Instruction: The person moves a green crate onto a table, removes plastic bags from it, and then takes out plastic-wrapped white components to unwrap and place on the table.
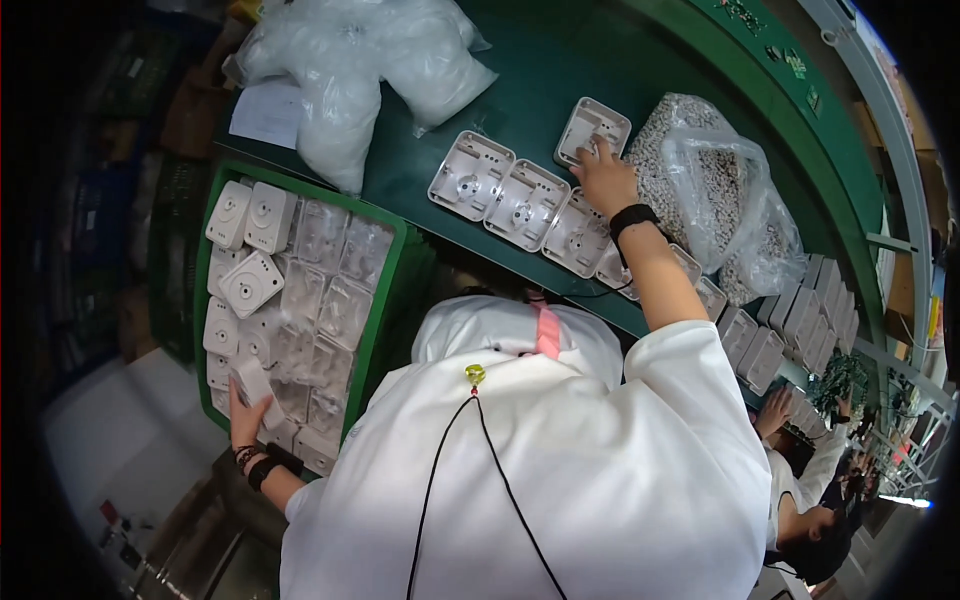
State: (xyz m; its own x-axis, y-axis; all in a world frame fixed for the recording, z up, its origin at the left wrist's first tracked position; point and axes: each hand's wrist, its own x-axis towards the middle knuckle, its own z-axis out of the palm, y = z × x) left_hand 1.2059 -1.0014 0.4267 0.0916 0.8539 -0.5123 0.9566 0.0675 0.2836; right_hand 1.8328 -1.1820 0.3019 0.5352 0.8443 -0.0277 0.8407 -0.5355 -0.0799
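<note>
At the left, my left hand point(246, 412) grips a white plastic housing point(257, 388) on edge over a green crate point(377, 330). Inside that crate lie white housings point(251, 284) with round raised centres, among clear plastic trays point(345, 310). My right hand point(607, 182) reaches across the green workbench point(420, 235). Its fingers close over the near edge of an open white housing shell point(594, 122), hollow side up. Nearer to me, a row of similar shells point(527, 205) runs along the bench edge, partly hidden by my right forearm.
Right of my right hand sits a clear bag point(700, 180) of small pale parts. Plastic bags point(345, 90) of whitish contents lie at the back left, by a paper sheet point(267, 112). Stacked housings point(808, 310) stand at right, near another person point(805, 500) at work.
</note>
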